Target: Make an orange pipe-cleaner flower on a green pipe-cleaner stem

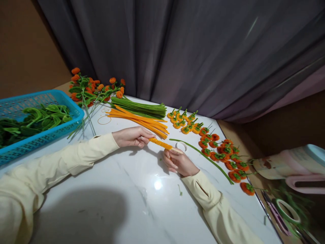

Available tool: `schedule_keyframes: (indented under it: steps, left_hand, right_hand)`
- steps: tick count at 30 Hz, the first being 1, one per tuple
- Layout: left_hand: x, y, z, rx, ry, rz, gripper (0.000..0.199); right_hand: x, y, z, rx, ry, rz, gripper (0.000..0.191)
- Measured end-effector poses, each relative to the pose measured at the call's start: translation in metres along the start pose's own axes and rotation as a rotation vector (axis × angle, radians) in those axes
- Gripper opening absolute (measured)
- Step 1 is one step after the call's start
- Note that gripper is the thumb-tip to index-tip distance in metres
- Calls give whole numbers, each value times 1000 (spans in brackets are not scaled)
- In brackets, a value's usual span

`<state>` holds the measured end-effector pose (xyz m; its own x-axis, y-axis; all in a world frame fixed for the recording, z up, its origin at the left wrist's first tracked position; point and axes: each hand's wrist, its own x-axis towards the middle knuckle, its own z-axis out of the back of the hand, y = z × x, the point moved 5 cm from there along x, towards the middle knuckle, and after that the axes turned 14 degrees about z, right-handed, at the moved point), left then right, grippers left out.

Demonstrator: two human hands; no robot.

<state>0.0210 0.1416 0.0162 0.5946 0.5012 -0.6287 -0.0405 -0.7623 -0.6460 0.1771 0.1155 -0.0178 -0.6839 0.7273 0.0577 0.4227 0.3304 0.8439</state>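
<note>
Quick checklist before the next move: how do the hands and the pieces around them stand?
1. Left hand pinching one end of the orange coil: ok.
2. Right hand holding the pale stick at the coil's other end: ok.
3. Wraps tight beneath the hands: cannot tell, covered.
4. Single green stem lying free of both hands: ok.
5. Pink-handled tool on the white tabletop: not ok, it lies beyond the right edge.

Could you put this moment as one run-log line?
left hand: pinches orange coil at one end | right hand: holds its other end | near: green strip, orange strips
</note>
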Motion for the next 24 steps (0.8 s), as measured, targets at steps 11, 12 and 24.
schedule_keyframes:
  steps: [11, 12, 24]
  left_hand:
    - [-14, -13, -3, 772, -575, -518, 20]
    - [-16, -14, -4, 838, -603, -545, 21]
    - [-28, -26, -8, 1023, -504, -472, 32]
  right_hand:
    - [7, -1, 7, 19, -123, 32, 22]
    - [7, -1, 6, 13, -128, 29, 21]
    - [4, -2, 3, -143, -103, -109, 21]
